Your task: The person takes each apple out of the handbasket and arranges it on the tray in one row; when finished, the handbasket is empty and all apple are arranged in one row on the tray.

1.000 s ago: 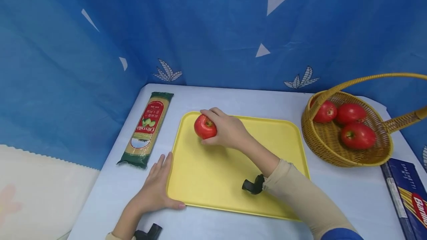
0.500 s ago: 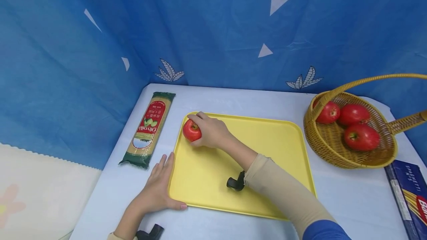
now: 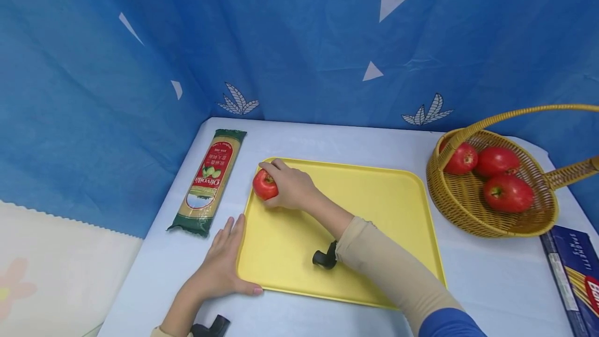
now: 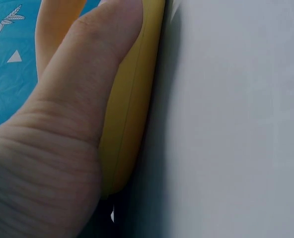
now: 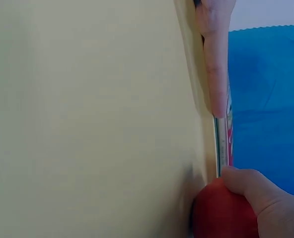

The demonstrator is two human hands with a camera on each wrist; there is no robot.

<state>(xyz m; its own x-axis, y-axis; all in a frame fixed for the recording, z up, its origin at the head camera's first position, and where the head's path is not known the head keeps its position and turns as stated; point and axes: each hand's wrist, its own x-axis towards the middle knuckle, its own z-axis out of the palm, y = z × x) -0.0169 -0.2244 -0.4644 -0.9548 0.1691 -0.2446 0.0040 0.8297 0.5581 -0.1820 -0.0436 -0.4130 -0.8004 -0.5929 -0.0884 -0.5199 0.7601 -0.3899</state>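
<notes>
My right hand [image 3: 292, 187] grips a red apple [image 3: 264, 185] at the far left corner of the yellow tray [image 3: 365, 212]. In the right wrist view the thumb lies on the apple [image 5: 224, 210], close to the tray's side wall; whether the apple rests on the tray bottom is hard to tell. My left hand [image 3: 220, 264] is spread at the near left corner of the tray, fingers straight along its left side and thumb along the front edge. The left wrist view has that thumb [image 4: 82, 74] against the tray's outer wall [image 4: 132, 104].
A wicker basket [image 3: 449, 207] with a tall handle stands right of the tray, holding several red apples [image 3: 508, 193]. A pack of spaghetti [image 3: 208, 181] lies left of the tray. At the right edge is a blue spaghetti box [image 3: 575, 264]. Blue curtain [image 3: 299, 40] hangs behind the table.
My right hand has carried the apple leftward over the tray to its far left corner, slowing in the last half second. The left hand has stayed at the tray's corner.
</notes>
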